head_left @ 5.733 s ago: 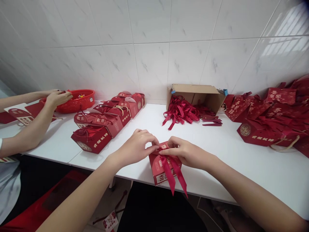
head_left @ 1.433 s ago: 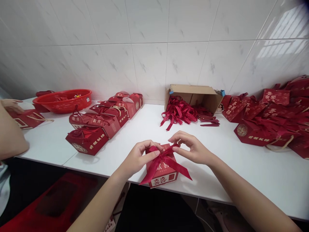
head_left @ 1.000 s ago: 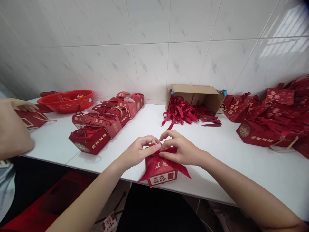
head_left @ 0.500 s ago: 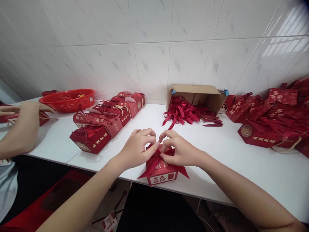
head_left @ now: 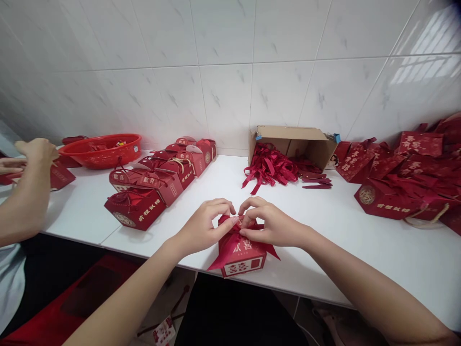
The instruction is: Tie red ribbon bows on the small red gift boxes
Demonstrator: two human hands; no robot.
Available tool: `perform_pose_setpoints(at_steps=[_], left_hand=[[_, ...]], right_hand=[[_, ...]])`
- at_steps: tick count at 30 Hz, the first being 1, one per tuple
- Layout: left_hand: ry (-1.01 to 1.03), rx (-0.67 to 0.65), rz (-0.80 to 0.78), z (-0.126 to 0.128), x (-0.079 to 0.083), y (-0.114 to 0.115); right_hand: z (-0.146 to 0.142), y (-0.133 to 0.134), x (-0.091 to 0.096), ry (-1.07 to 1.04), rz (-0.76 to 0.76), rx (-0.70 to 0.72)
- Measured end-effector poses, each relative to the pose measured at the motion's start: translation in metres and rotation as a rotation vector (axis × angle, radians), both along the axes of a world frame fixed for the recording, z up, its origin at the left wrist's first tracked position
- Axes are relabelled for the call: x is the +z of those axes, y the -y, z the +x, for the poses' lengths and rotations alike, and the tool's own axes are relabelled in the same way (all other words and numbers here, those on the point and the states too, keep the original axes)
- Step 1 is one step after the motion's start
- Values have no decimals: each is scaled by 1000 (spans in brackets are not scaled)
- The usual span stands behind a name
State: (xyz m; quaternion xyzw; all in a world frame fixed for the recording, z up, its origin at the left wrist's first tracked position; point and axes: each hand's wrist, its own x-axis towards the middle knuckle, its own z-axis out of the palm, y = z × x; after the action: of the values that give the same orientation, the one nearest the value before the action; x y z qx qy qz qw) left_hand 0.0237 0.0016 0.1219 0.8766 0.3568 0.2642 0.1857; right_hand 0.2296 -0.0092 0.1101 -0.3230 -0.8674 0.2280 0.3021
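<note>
A small red gift box (head_left: 242, 257) with gold characters stands at the white table's near edge. A dark red ribbon (head_left: 221, 252) is wound over its top, with its two tails hanging down the left and right sides. My left hand (head_left: 203, 225) and my right hand (head_left: 268, 222) meet above the box. Both pinch the ribbon at the top between thumb and fingers, fingertips nearly touching.
A row of ribboned red boxes (head_left: 151, 180) lies to the left, a red plastic basin (head_left: 101, 150) behind it. A tipped cardboard carton (head_left: 293, 142) spills loose ribbons (head_left: 268, 168). Flat red boxes (head_left: 406, 178) pile up at the right. Another person's hands (head_left: 30, 154) handle a red box at far left.
My hands came together over the box and pinched the ribbon tighter at its top; the tails now hang shorter. The other person's hands shifted at the far left.
</note>
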Motion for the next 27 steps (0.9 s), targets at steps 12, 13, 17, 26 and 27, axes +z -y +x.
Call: perform_pose_setpoints(at_steps=[12,13,17,26,27], left_hand=[[338,123,-437,7,-20,9],[342,139,-448,7,-20,10],[366,173,-475,7,-22,12],[412,164,-469,8,-27,14],[414,168,-468,8,-27,14]], right_hand=[[29,2,-11,-103,-11,-4],[29,2,-12,-106,-8,-19],[28,3,-13,-72,-19,-69],[29,4,-15,-17,67,-72],[29,4,-14,-12,68,-72]])
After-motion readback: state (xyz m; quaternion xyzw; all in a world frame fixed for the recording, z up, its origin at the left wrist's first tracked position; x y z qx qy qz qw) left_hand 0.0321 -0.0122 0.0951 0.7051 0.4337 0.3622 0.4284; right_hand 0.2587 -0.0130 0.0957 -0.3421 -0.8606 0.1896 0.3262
